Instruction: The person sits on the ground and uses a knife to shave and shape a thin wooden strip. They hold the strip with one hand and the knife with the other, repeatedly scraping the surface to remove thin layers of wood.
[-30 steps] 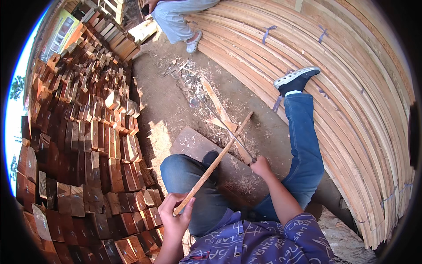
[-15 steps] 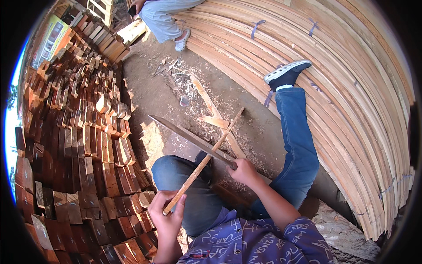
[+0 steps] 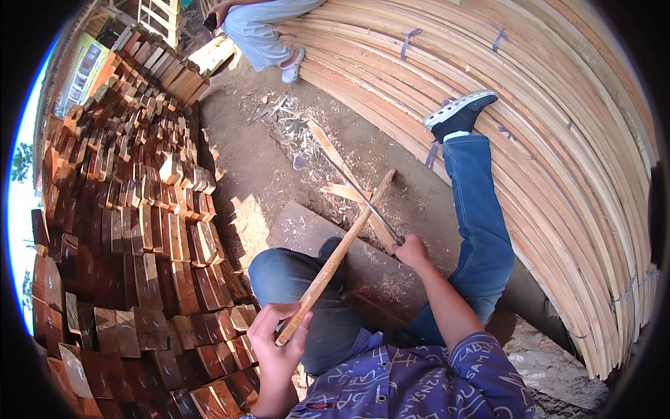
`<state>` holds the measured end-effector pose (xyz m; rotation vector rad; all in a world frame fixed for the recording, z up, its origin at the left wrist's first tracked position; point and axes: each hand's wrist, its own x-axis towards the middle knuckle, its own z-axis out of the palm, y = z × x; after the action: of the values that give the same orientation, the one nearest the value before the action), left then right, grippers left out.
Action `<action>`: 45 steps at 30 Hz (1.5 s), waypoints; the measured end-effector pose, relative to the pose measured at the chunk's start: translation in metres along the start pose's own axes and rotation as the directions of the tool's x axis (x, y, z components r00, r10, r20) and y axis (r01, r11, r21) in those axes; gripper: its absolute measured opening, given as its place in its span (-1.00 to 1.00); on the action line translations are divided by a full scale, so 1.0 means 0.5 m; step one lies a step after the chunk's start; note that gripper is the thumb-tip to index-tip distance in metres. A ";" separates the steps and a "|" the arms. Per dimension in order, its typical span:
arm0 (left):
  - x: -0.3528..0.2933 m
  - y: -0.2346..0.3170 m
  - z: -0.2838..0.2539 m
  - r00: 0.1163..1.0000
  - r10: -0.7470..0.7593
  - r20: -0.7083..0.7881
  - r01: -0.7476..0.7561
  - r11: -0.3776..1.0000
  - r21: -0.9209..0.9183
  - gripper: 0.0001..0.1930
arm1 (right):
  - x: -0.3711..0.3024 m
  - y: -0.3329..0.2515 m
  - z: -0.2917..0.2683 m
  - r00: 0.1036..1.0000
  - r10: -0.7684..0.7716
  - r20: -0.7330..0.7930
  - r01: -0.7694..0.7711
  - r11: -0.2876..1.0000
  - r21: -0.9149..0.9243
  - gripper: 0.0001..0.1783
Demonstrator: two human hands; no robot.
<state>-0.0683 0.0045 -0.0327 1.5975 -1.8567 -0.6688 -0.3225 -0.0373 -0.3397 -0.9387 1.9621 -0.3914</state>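
Note:
My left hand grips the near end of a slim wooden stick, thumb on one side and fingers on the other. The stick slants up and away to the right. In my right hand is the handle of a machete; its long thin blade points away to the left, seen nearly edge-on. Blade and stick cross in the picture near the stick's far part; I cannot tell whether they touch. Below them a pale strip of wood lies on the ground, with a short piece beside it.
Stacked dark timber blocks line the left. Long tied bundles of pale slats fill the right; my shoe rests against them. Wood shavings and a brown board lie on the ground. Another person's leg is at the back.
The machete has swung from pointing far left to pointing more steeply away, its blade turning from flat to nearly edge-on. The stick and both hands have shifted slightly right.

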 end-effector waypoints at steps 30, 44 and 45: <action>-0.001 -0.075 -0.028 0.998 0.034 -0.045 -0.029 0.994 0.105 -0.84 | -0.026 -0.047 -0.017 0.999 -0.008 0.052 0.014 0.992 -0.124 -0.65; 0.012 -0.072 -0.030 0.997 -0.053 -0.064 0.059 0.994 0.092 -0.86 | 0.066 0.029 0.017 0.981 -0.183 -0.069 0.166 0.965 -0.201 -0.73; 0.008 -0.078 -0.032 0.995 -0.065 -0.076 0.072 0.993 0.097 -0.87 | 0.080 0.042 0.001 0.999 -0.010 -0.051 0.001 0.985 -0.175 -0.69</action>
<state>-0.0303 -0.0055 -0.0485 1.7327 -1.8143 -0.5478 -0.3438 -0.0529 -0.3761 -1.0545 2.0671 -0.2512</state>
